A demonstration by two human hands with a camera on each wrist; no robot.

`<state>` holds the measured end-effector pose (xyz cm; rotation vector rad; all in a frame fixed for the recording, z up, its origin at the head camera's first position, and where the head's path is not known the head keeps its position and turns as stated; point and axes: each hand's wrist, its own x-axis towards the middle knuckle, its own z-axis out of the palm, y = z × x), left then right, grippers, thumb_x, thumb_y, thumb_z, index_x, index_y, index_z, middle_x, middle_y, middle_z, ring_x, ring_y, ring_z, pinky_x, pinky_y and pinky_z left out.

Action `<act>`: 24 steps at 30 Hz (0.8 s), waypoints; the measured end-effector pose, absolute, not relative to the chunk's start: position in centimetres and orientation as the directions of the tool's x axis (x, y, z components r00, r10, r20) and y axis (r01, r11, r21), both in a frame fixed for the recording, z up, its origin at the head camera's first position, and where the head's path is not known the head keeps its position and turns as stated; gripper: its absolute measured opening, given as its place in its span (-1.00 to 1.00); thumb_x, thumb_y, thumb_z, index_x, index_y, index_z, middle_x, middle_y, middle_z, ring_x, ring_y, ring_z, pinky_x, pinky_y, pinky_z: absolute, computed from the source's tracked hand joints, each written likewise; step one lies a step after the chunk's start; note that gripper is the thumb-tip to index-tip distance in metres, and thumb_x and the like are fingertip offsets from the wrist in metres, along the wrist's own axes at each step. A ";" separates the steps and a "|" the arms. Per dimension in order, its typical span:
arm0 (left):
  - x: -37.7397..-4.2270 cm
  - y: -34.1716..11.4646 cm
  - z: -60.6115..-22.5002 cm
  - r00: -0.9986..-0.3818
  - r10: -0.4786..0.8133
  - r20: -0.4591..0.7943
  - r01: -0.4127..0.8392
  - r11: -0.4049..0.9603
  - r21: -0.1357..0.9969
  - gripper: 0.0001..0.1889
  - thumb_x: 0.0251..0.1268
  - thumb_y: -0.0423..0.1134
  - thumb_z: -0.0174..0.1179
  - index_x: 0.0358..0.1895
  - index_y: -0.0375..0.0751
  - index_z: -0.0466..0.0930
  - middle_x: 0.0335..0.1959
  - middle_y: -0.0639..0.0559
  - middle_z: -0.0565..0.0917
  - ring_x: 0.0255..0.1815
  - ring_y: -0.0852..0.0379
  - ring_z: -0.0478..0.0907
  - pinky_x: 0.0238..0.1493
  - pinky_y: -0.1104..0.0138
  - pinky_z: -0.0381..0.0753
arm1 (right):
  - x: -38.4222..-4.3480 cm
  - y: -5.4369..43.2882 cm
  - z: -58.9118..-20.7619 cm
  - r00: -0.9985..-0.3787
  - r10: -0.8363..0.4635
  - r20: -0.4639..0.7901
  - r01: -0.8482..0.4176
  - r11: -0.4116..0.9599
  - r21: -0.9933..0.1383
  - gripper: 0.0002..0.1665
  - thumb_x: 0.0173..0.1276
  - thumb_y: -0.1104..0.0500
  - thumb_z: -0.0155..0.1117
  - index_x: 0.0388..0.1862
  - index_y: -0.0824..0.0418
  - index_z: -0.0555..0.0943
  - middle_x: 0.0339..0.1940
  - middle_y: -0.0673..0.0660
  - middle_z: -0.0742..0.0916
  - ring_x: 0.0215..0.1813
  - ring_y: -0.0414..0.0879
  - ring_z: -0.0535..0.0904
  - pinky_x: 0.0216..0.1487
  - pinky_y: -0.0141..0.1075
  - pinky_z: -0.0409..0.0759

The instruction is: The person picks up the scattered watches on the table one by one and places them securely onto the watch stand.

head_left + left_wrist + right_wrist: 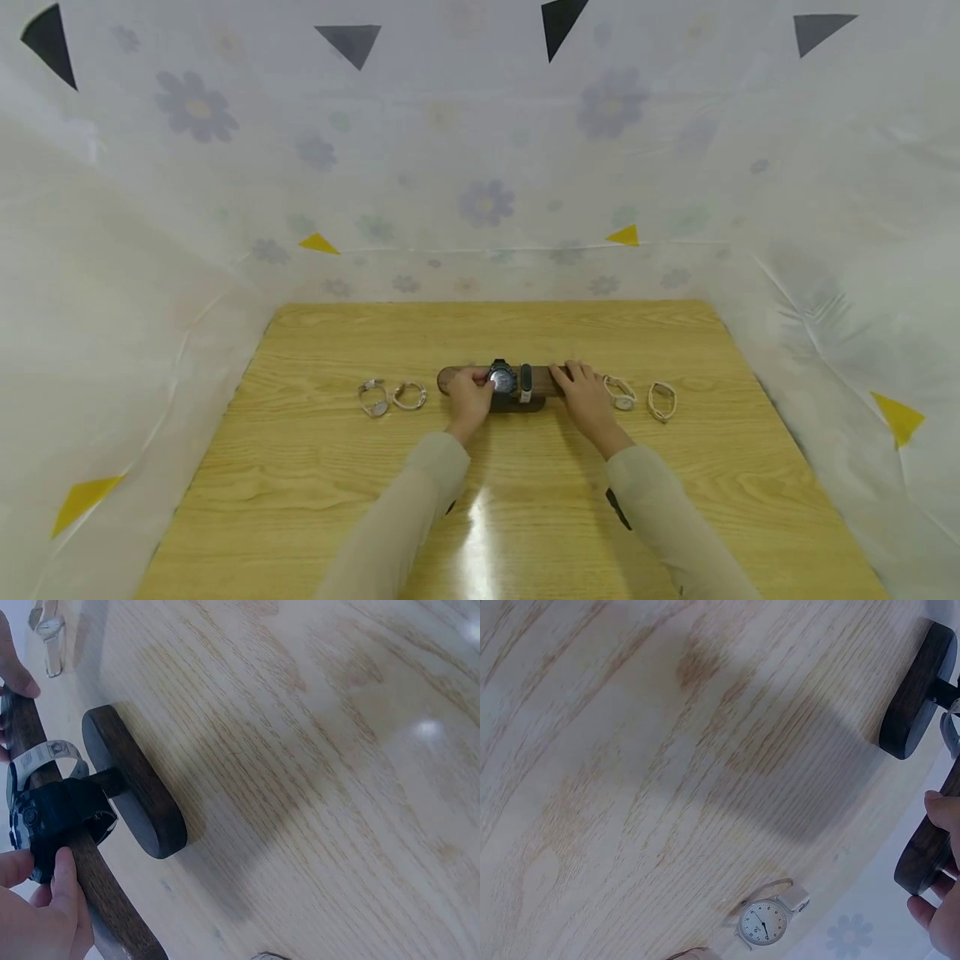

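In the head view, I see the left hand (pixel 468 398) with its fingers bent in, pinching the chunky black watch with a round face (pixel 501 380). That watch is just right of it, looped around a dark brown, round-ended wooden bar (pixel 546 381), so it lies between the 2 hands. The right hand (pixel 587 402) spreads over the bar's other end, and a slim black fitness band with a white strap (pixel 526 383) circles the bar between them too.

From the left wrist, thumb and fingertips sit close together at the watch's case, with no wide gap. The strap stands out as a broad loop below the bar; I'd judge it stiff and springy, with most of the weight in the case. The case rim looks the best hold, sparing the glass. An oblong dark wooden base (pixel 135 784) carries the bar on a short post, so it may rock if pushed off-centre.

From the right wrist, the right hand is closed around the bar's end, thumb this side and fingers round the other. The hard, smooth wood could slide slightly. Near that hand, a white-dialled watch with a pale strap (pixel 763 922) rests on the tabletop (pixel 660 795).
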<state>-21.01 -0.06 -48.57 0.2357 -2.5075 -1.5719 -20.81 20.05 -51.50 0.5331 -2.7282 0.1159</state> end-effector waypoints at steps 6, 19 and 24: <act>-21.0 -0.4 -48.7 -0.978 -0.192 0.087 -0.006 0.437 0.899 -0.86 0.05 -0.47 0.28 -0.29 -0.44 0.65 -0.40 -0.24 0.67 -0.36 -0.04 0.61 -0.37 0.29 0.64 | -20.7 20.0 -51.3 -0.870 -0.345 0.353 -0.373 0.928 -0.012 -0.36 0.11 0.25 0.40 0.21 0.15 0.47 0.07 0.32 0.54 0.09 0.22 0.47 -0.02 0.08 0.56; -20.4 -8.1 -52.9 -0.800 -0.167 0.577 0.284 0.740 0.609 -0.92 0.21 -0.39 0.18 -0.30 -0.36 0.59 -0.30 -0.16 0.56 -0.25 -0.06 0.50 -0.23 0.17 0.57 | -20.6 20.1 -51.3 -0.875 -0.335 0.351 -0.385 0.919 -0.083 -0.33 0.04 0.31 0.43 0.19 0.21 0.46 0.09 0.37 0.52 0.12 0.26 0.47 0.05 0.08 0.53; -19.9 -10.6 -53.9 -0.871 -0.110 0.479 0.183 0.832 0.524 -0.88 0.14 -0.39 0.24 -0.29 -0.38 0.62 -0.25 -0.20 0.61 -0.22 -0.11 0.52 -0.19 0.11 0.58 | -20.0 19.8 -52.2 -0.782 -0.270 0.561 -0.416 0.897 -0.148 -0.32 -0.12 0.34 0.51 0.07 0.32 0.50 -0.01 0.38 0.55 0.03 0.27 0.50 0.04 0.07 0.52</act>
